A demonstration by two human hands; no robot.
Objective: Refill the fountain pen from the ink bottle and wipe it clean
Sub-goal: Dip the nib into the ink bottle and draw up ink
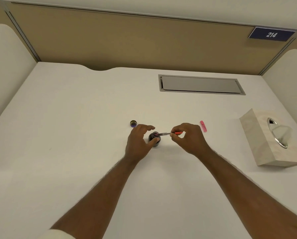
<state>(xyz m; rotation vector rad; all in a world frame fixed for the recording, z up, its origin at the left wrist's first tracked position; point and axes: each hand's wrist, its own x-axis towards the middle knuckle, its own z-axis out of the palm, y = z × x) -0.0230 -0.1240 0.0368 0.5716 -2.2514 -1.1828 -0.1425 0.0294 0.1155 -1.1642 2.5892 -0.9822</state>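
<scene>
Nib end of the slim clear-barrelled fountain pen with the orange-red rear section [168,133] sits at the mouth of the small dark glass ink bottle [154,139], which stands upright on the white desk [75,135]. I cannot tell whether the nib is under the ink. The pen's long axis runs nearly level, from the bottle mouth rightward to my right hand [187,137], whose grip pinches the orange end between thumb and fingertips. So the bottle lies to the left of that grip, along the pen's own line.

Left hand [139,140]: thumb against the near side of the bottle, fingers curved round the far side, steadying it. It is the nearer hand to the bottle.

Judgement: filling step in hand; wiping not begun.

Loose dark round screw cap [133,123] lies behind the left hand. Pink pen cap [203,126] lies right of the right hand. Pale tissue box [258,133] stands well off to the right.
</scene>
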